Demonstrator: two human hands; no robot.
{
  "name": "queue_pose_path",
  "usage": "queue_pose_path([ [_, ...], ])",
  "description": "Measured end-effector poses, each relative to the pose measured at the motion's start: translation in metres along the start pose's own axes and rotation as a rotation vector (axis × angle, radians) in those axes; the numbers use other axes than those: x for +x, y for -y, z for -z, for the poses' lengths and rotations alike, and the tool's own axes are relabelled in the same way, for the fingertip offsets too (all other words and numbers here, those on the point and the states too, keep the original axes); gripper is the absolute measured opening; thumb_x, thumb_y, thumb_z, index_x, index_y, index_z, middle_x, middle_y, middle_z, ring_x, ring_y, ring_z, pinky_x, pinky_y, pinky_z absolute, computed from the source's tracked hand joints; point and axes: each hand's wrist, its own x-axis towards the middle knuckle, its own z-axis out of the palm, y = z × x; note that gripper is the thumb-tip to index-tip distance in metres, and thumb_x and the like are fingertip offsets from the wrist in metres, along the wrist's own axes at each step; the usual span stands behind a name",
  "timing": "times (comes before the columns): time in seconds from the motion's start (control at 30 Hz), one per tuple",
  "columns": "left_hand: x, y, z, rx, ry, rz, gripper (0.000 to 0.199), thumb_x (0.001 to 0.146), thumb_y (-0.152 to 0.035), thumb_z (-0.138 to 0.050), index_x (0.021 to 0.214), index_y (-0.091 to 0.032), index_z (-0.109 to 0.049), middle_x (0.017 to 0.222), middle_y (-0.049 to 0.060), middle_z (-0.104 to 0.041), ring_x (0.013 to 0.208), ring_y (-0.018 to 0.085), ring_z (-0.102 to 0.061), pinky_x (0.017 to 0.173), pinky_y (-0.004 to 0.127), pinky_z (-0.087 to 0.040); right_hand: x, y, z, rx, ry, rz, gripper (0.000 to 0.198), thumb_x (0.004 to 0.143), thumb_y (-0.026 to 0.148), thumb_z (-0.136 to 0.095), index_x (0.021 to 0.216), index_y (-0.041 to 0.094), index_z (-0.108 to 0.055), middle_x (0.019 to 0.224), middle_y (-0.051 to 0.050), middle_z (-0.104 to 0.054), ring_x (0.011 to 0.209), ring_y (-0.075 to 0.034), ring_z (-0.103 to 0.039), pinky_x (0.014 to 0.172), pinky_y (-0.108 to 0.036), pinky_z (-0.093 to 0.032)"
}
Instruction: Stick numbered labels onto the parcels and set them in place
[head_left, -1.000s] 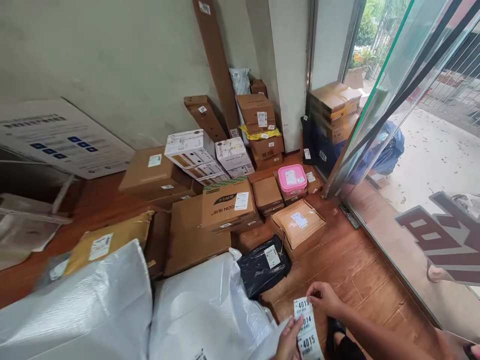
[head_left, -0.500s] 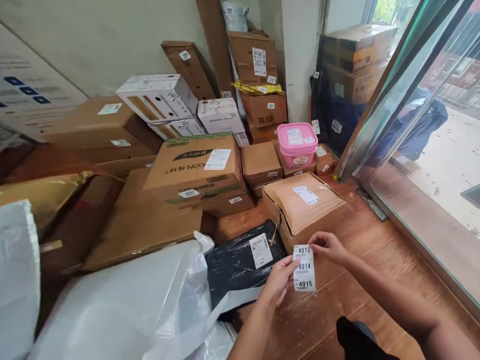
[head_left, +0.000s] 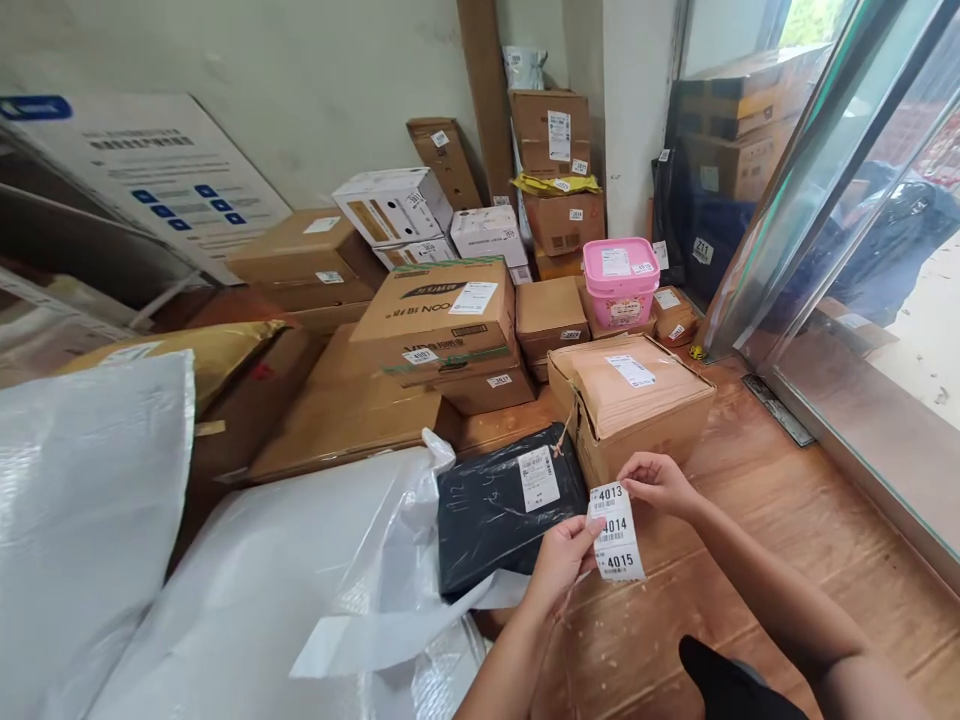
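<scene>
Head view: the left hand (head_left: 562, 555) pinches the left edge of the numbered label strip (head_left: 619, 560), while the right hand (head_left: 660, 486) pinches its far right corner, at 4013. The strip is near, right of the black plastic-wrapped parcel (head_left: 480, 525) and on the near side of the open-topped-looking tan carton (head_left: 645, 440). The step in hand seems to be peeling that end label; the next move calls for steadying the strip.
</scene>
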Motion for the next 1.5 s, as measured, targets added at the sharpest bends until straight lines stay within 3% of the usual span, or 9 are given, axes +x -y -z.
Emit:
queue_pose_path([
  [0.2, -0.013, 0.029, 0.004, 0.194, -0.050, 0.035, 0.054, 0.039, -0.060, -0.088, 0.056, -0.016, -0.061, 0.055, 0.000, -0.067, 0.053, 0.014, -0.060, 0.056, 0.025, -0.043, -0.002, -0.029, 0.025, -0.393, -0.359, 0.289, 0.033, 0.087, 0.051, -0.058, 0.078, 0.020, -0.064, 0.070, -0.003, -0.065, 0.061, -0.014, -0.059, 0.057, -0.026, -0.050],
  [0.37, -0.042, 0.039, 0.014, 0.369, 0.005, -0.041, 0.040, 0.054, -0.054, -0.080, 0.056, -0.018, -0.064, 0.057, -0.001, -0.067, 0.058, 0.016, -0.060, 0.061, 0.027, -0.044, 0.029, -0.031, 0.069, -0.548, -0.562, 0.345, 0.032, 0.079, 0.052, -0.067, 0.075, 0.020, -0.064, 0.072, -0.004, -0.062, 0.064, -0.016, -0.057, 0.062, -0.031, -0.050],
  [0.6, -0.090, 0.037, 0.052, 0.604, -0.032, -0.113, 0.036, 0.067, -0.051, -0.070, 0.054, -0.019, -0.059, 0.058, -0.001, -0.063, 0.063, 0.016, -0.054, 0.065, 0.026, -0.040, 0.041, -0.051, 0.070, -0.790, -0.841, 0.439, 0.038, 0.083, 0.054, -0.064, 0.095, 0.018, -0.062, 0.089, -0.009, -0.061, 0.084, -0.023, -0.056, 0.079, -0.041, -0.051],
  [0.8, -0.104, 0.048, 0.081, 0.394, -0.114, -0.073, 0.060, 0.055, -0.078, -0.070, 0.062, -0.019, -0.060, 0.066, 0.001, -0.060, 0.070, 0.018, -0.056, 0.069, 0.028, -0.046, 0.017, -0.019, 0.026, -0.914, -0.575, 0.482, 0.033, 0.083, 0.053, -0.069, 0.070, 0.023, -0.068, 0.074, -0.006, -0.068, 0.082, -0.024, -0.060, 0.085, -0.043, -0.047],
  [0.93, -0.096, 0.051, 0.082, 0.310, -0.115, -0.072, 0.066, 0.051, -0.082, -0.070, 0.068, -0.018, -0.064, 0.068, 0.000, -0.060, 0.073, 0.019, -0.056, 0.072, 0.029, -0.048, -0.032, 0.003, -0.060, -0.511, 0.191, 0.254, 0.035, 0.079, 0.053, -0.073, 0.097, 0.023, -0.073, 0.095, -0.007, -0.073, 0.086, -0.020, -0.066, 0.077, -0.033, -0.051],
  [1.0, -0.092, 0.053, 0.082, 0.410, -0.172, -0.155, 0.064, 0.058, -0.081, -0.065, 0.065, -0.018, -0.066, 0.067, 0.001, -0.056, 0.070, 0.019, -0.054, 0.071, 0.031, -0.047, -0.051, -0.003, -0.094, -0.328, 0.335, 0.051, 0.038, 0.080, 0.054, -0.071, 0.098, 0.021, -0.072, 0.092, -0.006, -0.073, 0.080, -0.018, -0.066, 0.069, -0.029, -0.050],
  [1.17, -0.084, 0.059, 0.093, 0.667, -0.370, -0.415, 0.043, 0.062, -0.064, -0.072, 0.075, -0.023, -0.078, 0.096, 0.009, -0.065, 0.095, 0.027, -0.059, 0.089, 0.039, -0.047, -0.061, -0.039, -0.120, -0.056, 0.260, -0.265, 0.047, 0.064, 0.058, -0.082, 0.083, 0.017, -0.068, 0.074, 0.000, -0.068, 0.063, -0.011, -0.058, 0.061, -0.026, -0.044],
  [1.3, -0.077, 0.065, 0.099, 0.450, -0.199, -0.267, 0.044, 0.068, -0.061, -0.069, 0.071, -0.018, -0.074, 0.067, 0.003, -0.067, 0.067, 0.018, -0.057, 0.067, 0.030, -0.046, -0.051, -0.049, -0.116, 0.085, 0.221, -0.420, 0.057, 0.048, 0.061, -0.089, 0.075, 0.016, -0.065, 0.069, 0.001, -0.067, 0.062, -0.012, -0.060, 0.065, -0.028, -0.047],
  [1.5, -0.074, 0.069, 0.095, 0.283, -0.231, -0.166, 0.044, 0.064, -0.061, -0.071, 0.065, -0.017, -0.068, 0.061, -0.001, -0.064, 0.063, 0.015, -0.054, 0.064, 0.026, -0.041, -0.043, -0.055, -0.110, 0.037, 0.190, -0.463, 0.058, 0.049, 0.065, -0.085, 0.075, 0.016, -0.071, 0.071, -0.001, -0.070, 0.066, -0.014, -0.062, 0.069, -0.030, -0.049],
])
